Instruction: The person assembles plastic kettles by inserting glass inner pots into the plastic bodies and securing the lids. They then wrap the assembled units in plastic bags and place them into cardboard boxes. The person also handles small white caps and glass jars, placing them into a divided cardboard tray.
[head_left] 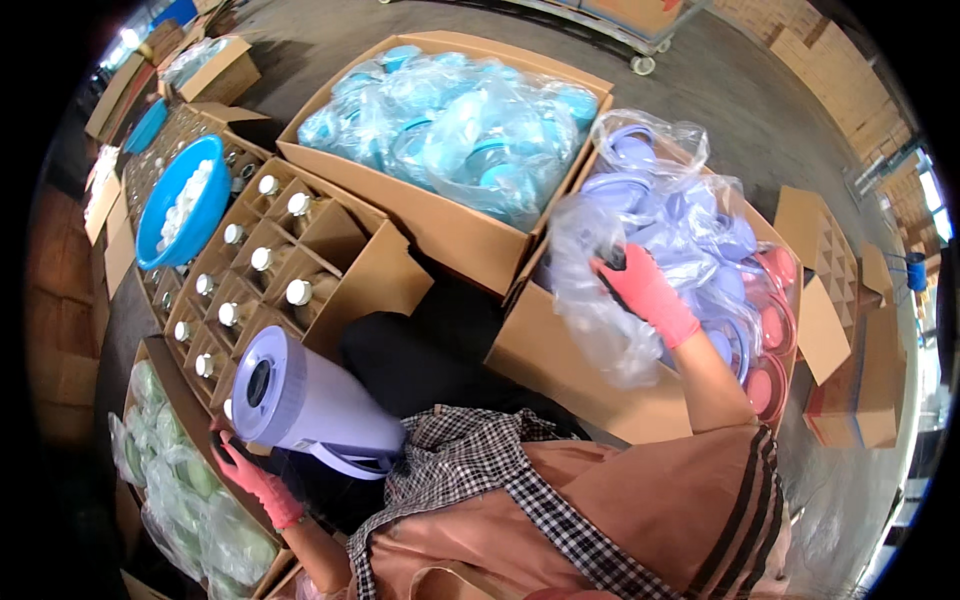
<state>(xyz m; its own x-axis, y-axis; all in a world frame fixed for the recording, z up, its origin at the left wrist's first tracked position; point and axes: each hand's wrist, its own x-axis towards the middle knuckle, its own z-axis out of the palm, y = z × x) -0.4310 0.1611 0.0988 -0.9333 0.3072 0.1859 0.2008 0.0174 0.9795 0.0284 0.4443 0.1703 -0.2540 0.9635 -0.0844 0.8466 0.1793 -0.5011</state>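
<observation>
Lilac jug (345,415) sits on the lap (385,340), probably freeing the right hand (650,293), fingers clutching a clear bag (610,335) near the box's (560,365) left edge; left hand's (258,484) fingers splayed wide.

Lilac jug (338,400), base out of sight

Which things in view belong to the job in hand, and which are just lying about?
Seemingly in use:
clear plastic bag, at the pink-gloved right hand
purple cylindrical plastic jug, near the pink-gloved left hand
bagged purple plastic pieces

Seemingly lying about:
round blue plastic basin
white-capped clear bottles
</observation>
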